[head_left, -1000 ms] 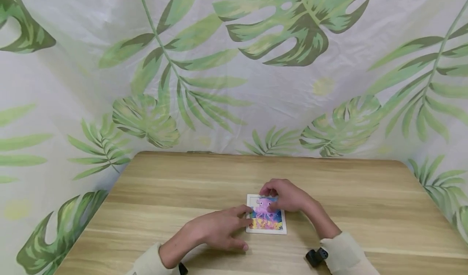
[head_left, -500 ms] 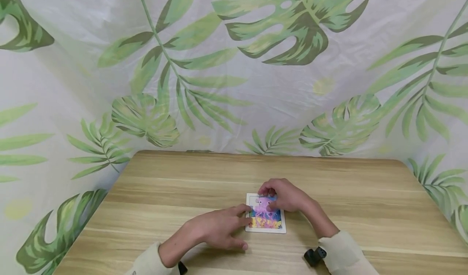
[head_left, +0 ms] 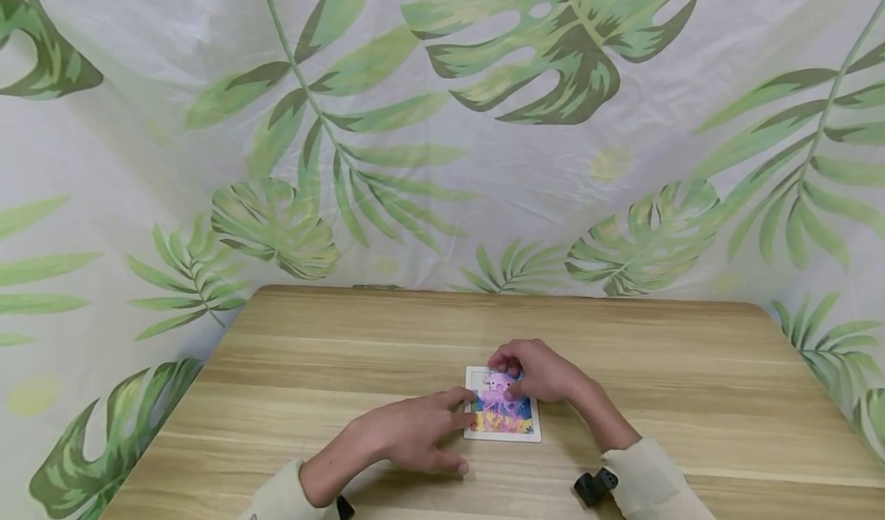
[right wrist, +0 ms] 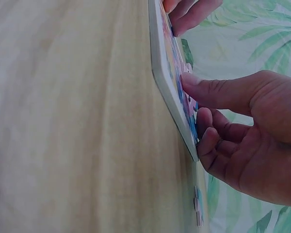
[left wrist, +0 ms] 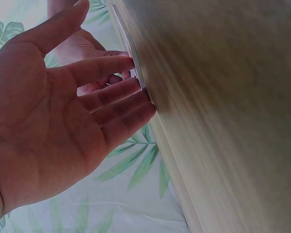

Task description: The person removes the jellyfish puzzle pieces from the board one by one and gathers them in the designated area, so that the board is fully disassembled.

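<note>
A small jigsaw puzzle (head_left: 501,422) in a white-bordered tray lies flat on the table, picturing a pink octopus over yellow coral. Its top left corner shows bare white. My left hand (head_left: 418,432) rests at the puzzle's left side, fingers straight, two fingertips over the border, thumb held apart. Over the top right part, my right hand (head_left: 542,370) has its thumb on the picture and its fingers curled at the far edge. In the right wrist view, a pink puzzle piece (right wrist: 188,69) stands slightly proud of the tray, by that thumb; the fingers partly hide what they pinch.
The wooden table (head_left: 332,336) spreads around the puzzle. Past the tray, a loose puzzle piece (right wrist: 198,206) lies on the table in the right wrist view. A leaf-printed cloth (head_left: 429,197) hangs behind. A black device (head_left: 595,487) sits at the right sleeve.
The hands and the puzzle hold nearly the same positions throughout. Only a slight shift of the whole head view shows.
</note>
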Action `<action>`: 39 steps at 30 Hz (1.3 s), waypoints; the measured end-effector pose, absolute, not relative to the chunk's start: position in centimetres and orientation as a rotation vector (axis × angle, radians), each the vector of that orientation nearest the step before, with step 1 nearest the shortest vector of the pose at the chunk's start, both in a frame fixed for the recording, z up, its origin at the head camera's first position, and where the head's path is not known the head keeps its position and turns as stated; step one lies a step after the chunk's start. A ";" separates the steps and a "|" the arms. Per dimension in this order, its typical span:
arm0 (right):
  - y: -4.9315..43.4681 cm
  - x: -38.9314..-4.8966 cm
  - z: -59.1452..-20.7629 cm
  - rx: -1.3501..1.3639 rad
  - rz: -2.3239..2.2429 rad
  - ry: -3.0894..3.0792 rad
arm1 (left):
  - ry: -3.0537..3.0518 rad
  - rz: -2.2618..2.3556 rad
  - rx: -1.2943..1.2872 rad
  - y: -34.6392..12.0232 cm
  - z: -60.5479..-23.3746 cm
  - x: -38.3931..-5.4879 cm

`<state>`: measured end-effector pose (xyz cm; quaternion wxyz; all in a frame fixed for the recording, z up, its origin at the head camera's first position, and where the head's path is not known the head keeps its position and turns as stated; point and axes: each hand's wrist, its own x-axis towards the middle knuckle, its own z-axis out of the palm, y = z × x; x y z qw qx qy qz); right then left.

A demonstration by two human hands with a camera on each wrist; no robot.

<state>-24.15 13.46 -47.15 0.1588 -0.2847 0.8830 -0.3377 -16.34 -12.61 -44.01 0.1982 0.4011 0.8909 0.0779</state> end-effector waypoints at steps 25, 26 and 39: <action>14.2 -24.2 -47.6 -0.889 -1.080 2.488 | 2.474 0.235 1.106 -12.6 -44.1 -16.4; 14.2 -24.3 -47.7 -0.888 -1.087 2.484 | 2.474 0.234 1.109 -12.6 -44.1 -16.4; 14.5 -24.5 -47.6 -0.801 -1.160 2.509 | 2.485 0.226 1.107 -12.6 -43.9 -16.3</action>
